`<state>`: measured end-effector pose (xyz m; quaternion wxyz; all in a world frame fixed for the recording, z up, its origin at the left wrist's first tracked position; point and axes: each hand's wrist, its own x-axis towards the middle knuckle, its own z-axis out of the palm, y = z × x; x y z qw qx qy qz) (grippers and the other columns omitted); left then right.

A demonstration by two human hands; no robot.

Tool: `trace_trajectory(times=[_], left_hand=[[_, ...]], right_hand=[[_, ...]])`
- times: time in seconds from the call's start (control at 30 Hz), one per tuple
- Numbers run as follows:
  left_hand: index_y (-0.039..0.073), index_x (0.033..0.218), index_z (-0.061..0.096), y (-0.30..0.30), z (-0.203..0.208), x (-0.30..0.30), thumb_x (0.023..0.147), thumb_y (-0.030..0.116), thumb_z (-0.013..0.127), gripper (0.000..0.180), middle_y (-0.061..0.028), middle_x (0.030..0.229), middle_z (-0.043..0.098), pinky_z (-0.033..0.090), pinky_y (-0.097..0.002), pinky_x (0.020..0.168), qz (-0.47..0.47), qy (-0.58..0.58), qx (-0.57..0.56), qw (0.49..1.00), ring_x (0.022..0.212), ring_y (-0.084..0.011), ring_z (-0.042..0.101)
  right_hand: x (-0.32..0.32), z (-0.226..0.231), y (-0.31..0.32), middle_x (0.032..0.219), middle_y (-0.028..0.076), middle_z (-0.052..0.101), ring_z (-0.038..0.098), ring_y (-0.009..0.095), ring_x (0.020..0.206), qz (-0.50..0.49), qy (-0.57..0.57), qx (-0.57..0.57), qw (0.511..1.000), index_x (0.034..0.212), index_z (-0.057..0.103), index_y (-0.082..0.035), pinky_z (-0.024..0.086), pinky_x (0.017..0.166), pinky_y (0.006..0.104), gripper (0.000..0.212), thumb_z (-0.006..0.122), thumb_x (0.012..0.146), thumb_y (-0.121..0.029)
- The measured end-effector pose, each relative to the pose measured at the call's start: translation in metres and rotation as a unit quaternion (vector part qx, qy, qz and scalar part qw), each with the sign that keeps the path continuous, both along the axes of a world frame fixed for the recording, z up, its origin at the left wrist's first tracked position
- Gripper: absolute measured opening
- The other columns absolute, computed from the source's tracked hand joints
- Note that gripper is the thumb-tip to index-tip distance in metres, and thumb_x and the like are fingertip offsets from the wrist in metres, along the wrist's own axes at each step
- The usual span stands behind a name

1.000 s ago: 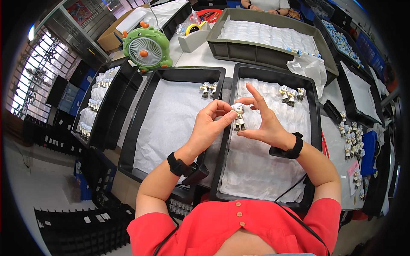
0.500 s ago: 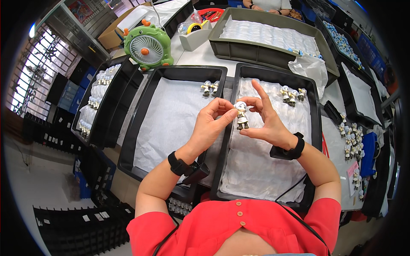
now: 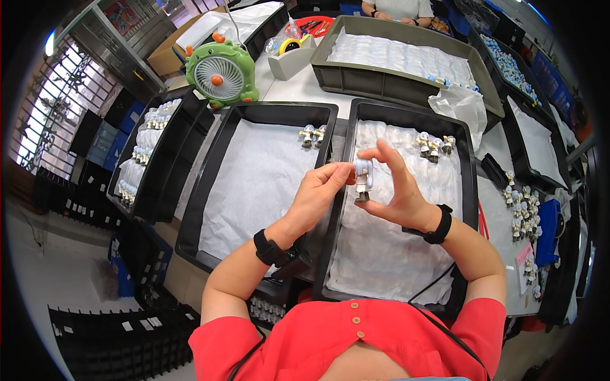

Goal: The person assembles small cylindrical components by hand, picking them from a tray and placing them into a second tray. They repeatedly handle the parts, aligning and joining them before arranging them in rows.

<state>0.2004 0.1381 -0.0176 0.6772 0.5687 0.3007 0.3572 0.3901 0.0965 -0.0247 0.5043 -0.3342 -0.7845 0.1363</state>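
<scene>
The pale-haired figurine point(image 3: 363, 180) has been turned: half a second ago its face and front showed to the camera, and now mostly its side and the smooth back of its hair do, so a different part of it lies open to the person's view. It is held upright in the air above the left side of the right-hand black tray point(image 3: 470, 190). The left hand point(image 3: 316, 193) pinches it from the left between thumb and forefinger. The right hand point(image 3: 410, 200) has curled its forefinger in over the head, with the thumb at the feet, so it seems to be gripped top to bottom; how firmly, I cannot tell. The two figurines point(image 3: 307, 136) in the left-hand black tray point(image 3: 208, 190) and the small group point(image 3: 433, 149) on the right one's white liner lie where they were, so handling is confined to this one piece.
</scene>
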Motion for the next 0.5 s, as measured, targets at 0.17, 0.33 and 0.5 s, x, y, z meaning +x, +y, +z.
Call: trace_trajectory(times=[0.17,0.33,0.5], left_hand=[[0.001,0.122,0.054,0.000,-0.001,-0.006,0.092,0.029,0.060,0.041,-0.0018,0.104,0.063,0.047,-0.0266,0.083,-0.087,0.070,0.049,0.992,0.095,-0.0101,0.057],[0.002,0.127,0.050,0.001,0.002,-0.004,0.093,0.031,0.057,0.045,-0.0046,0.115,0.059,0.047,-0.0304,0.088,-0.140,-0.009,-0.010,0.990,0.105,-0.0144,0.058],[0.003,0.131,0.046,0.002,0.002,-0.005,0.094,0.032,0.055,0.048,-0.0071,0.126,0.053,0.046,-0.0335,0.092,-0.174,-0.049,0.012,0.983,0.110,-0.0190,0.057]], right_hand=[[-0.001,-0.002,0.000,0.124,0.011,0.052,0.048,0.032,0.112,-0.001,-0.098,0.052,0.994,0.135,0.039,-0.007,0.040,0.096,0.0425,0.087,0.081,0.059,-0.006],[-0.003,-0.008,0.002,0.126,0.011,0.054,0.049,0.030,0.113,0.005,-0.014,0.024,1.000,0.143,0.025,-0.009,0.039,0.096,0.0397,0.101,0.083,0.061,-0.008],[-0.003,-0.003,0.003,0.125,0.011,0.056,0.049,0.029,0.113,-0.028,-0.032,0.030,0.999,0.145,0.021,-0.009,0.037,0.098,0.0393,0.107,0.085,0.059,-0.011]])
